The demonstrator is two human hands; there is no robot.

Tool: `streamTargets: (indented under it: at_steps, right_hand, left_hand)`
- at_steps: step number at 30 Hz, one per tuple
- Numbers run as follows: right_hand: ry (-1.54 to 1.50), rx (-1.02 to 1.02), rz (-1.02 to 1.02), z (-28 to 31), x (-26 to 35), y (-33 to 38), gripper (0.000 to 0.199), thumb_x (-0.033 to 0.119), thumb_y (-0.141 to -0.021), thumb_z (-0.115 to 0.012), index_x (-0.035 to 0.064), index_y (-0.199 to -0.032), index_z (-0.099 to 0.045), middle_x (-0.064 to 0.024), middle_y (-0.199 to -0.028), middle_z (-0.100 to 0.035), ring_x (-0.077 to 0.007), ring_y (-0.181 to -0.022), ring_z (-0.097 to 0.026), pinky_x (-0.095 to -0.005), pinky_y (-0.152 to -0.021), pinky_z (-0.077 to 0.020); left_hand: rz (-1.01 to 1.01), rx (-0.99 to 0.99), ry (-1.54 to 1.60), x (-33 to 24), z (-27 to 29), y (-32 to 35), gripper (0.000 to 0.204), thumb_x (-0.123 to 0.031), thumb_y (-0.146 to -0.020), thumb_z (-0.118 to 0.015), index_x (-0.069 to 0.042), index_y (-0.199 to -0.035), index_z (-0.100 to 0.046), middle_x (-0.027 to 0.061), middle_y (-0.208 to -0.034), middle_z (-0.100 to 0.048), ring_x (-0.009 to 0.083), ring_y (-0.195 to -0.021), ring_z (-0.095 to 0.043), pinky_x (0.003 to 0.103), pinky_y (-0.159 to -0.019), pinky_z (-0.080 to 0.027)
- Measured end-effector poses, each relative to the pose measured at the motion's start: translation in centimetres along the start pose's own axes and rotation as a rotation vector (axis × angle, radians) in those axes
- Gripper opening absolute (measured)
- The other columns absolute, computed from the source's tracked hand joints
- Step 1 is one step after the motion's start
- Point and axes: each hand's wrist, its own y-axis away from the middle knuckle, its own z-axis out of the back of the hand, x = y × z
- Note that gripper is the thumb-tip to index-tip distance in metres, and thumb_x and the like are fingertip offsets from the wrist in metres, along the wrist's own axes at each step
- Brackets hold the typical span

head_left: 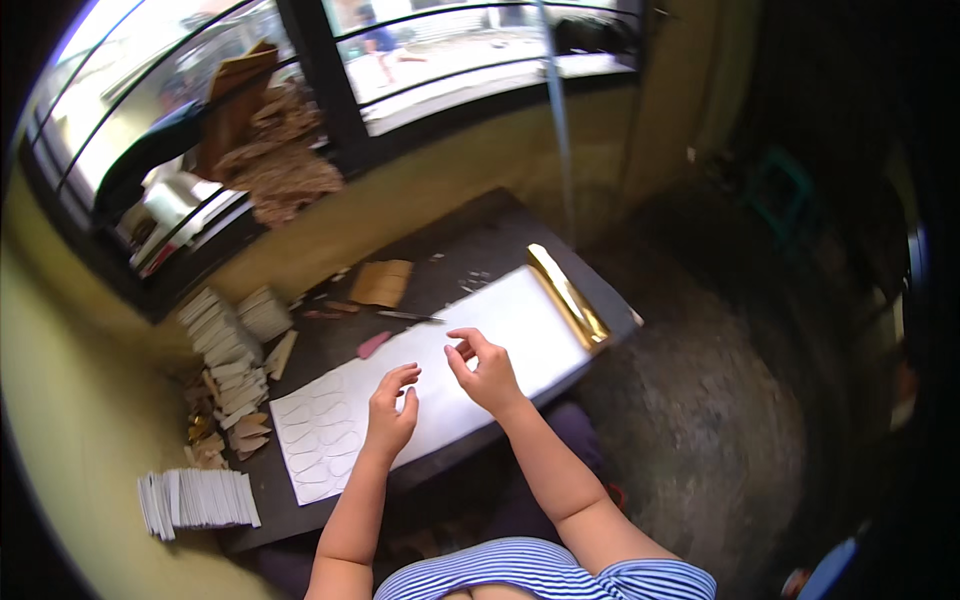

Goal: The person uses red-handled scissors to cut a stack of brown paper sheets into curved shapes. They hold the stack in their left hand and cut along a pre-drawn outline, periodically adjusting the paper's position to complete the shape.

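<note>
A long white sheet [540,330] lies across the dark table, and its far right end runs into a shiny gold roll [568,298]. Rows of curved outlines [318,432] are drawn on its left end. My left hand [391,412] hovers over the middle of the sheet, thumb and fingers apart, with nothing visible in it. To its right, my right hand [484,374] is also above the sheet, fingers curved and apart from the thumb. Beyond the hands are a pink flat piece [374,345] and a thin dark pen-like tool [410,317].
A brown folded piece [382,284] and small scraps lie toward the table's far edge. Stacked white pieces [222,345] stand by the left wall, with another bundle [198,500] nearer me. A barred window [330,80] is behind the table. A green stool [782,195] stands at far right.
</note>
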Motion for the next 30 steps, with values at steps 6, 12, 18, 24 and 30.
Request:
streamTargets:
  at_steps: [6,12,18,24,30]
  right_hand:
    - [-0.18,-0.374,0.06,9.7,-1.2,9.2,0.012,0.01,-0.081,-0.057,0.0042,-0.091,-0.056,-0.0031,-0.072,-0.061,-0.0088,-0.063,-0.056,-0.0207,-0.049,-0.0398]
    - [-0.126,-0.61,0.042,17.4,-2.7,18.9,0.013,0.007,-0.083,-0.054,0.0036,-0.095,-0.051,-0.0042,-0.081,-0.057,-0.0097,-0.07,-0.055,-0.0205,-0.055,-0.042]
    - [0.035,-0.873,-0.12,21.5,-8.0,27.7,0.011,0.012,-0.086,-0.051,0.0043,-0.094,-0.05,-0.0038,-0.083,-0.056,-0.0103,-0.07,-0.054,-0.0218,-0.057,-0.0414]
    - [0.232,-0.885,-0.33,21.2,-15.9,35.8,0.008,0.011,-0.086,-0.05,0.0054,-0.091,-0.049,-0.0059,-0.08,-0.053,-0.0128,-0.068,-0.054,-0.0242,-0.056,-0.0424]
    - [0.484,-0.759,-0.404,18.5,-22.5,40.5,0.011,0.006,-0.08,-0.051,0.0044,-0.091,-0.049,-0.012,-0.088,-0.052,-0.0288,-0.075,-0.055,-0.0357,-0.061,-0.0462]
  left_hand:
    - [-0.144,0.257,0.14,-7.8,-7.8,2.3,0.024,0.005,-0.073,-0.047,0.001,-0.095,-0.056,0.0116,-0.098,-0.058,0.0217,-0.089,-0.059,0.029,-0.075,-0.045]
    - [-0.361,0.644,0.2,-14.5,-14.7,4.9,0.025,0.007,-0.072,-0.048,0.002,-0.097,-0.055,0.0138,-0.1,-0.056,0.0234,-0.09,-0.057,0.03,-0.08,-0.045]
    - [-0.389,1.013,0.138,-17.8,-22.0,7.4,0.025,0.004,-0.075,-0.051,0.002,-0.1,-0.054,0.0144,-0.096,-0.056,0.0249,-0.09,-0.057,0.03,-0.081,-0.044]
    - [-0.424,1.2,0.077,-16.8,-31.3,9.6,0.023,-0.004,-0.077,-0.052,0.001,-0.099,-0.055,0.0171,-0.093,-0.057,0.0297,-0.087,-0.059,0.034,-0.075,-0.046]
    - [-0.2,1.243,-0.046,-11.9,-38.7,11.2,0.026,-0.009,-0.075,-0.053,0.0,-0.099,-0.056,0.0189,-0.093,-0.06,0.0328,-0.089,-0.058,0.036,-0.077,-0.047]
